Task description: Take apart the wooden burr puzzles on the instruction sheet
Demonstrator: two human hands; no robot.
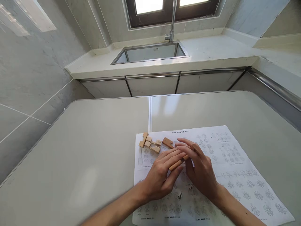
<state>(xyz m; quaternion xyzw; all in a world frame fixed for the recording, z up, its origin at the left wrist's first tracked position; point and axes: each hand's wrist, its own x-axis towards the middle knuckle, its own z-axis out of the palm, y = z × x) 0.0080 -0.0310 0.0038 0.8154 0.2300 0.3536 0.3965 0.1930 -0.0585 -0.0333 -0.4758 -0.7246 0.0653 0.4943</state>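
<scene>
Both hands on a wooden puzzle bar over a printed sheet

Just below frame centre, the left hand (162, 175) and right hand (202, 171) meet, fingers closed narrowly around one wooden puzzle bar (176, 164) held between them. Just above, a notched wooden piece (168, 142) and a cluster of loose wooden pieces (149, 143) lie on the instruction sheet (235, 163); its printed diagrams and heading are too small to read. Beneath is a grey table (82, 150); a steel sink (150, 52) sits at top centre

Both forearms reach forward, the left hand (162, 175) and right hand (201, 171) meeting fingertip to fingertip, fingers extended.
</scene>
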